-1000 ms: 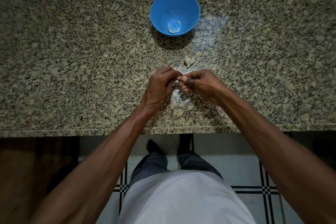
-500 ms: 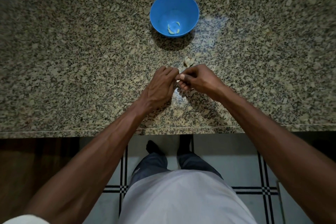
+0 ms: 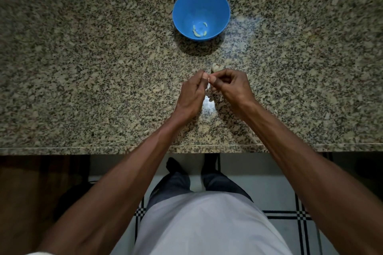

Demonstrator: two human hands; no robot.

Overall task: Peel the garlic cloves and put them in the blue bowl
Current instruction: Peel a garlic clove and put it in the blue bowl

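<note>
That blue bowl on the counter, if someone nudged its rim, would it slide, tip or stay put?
The blue bowl looks like thin plastic and holds only a few peeled garlic cloves, so it is probably light and would move easily. Its base seems narrower than its rim, so a push high up might tip it. The granite counter looks polished, so a low push would more likely slide it.

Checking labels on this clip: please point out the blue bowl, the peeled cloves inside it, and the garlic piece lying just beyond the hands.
blue bowl [image 3: 182, 6]: head view, bare inner wall, left side.
peeled cloves [image 3: 198, 35]: head view, pale piece on the bowl's bottom.
garlic piece [image 3: 216, 66]: head view, its visible top, above the right hand.
</note>
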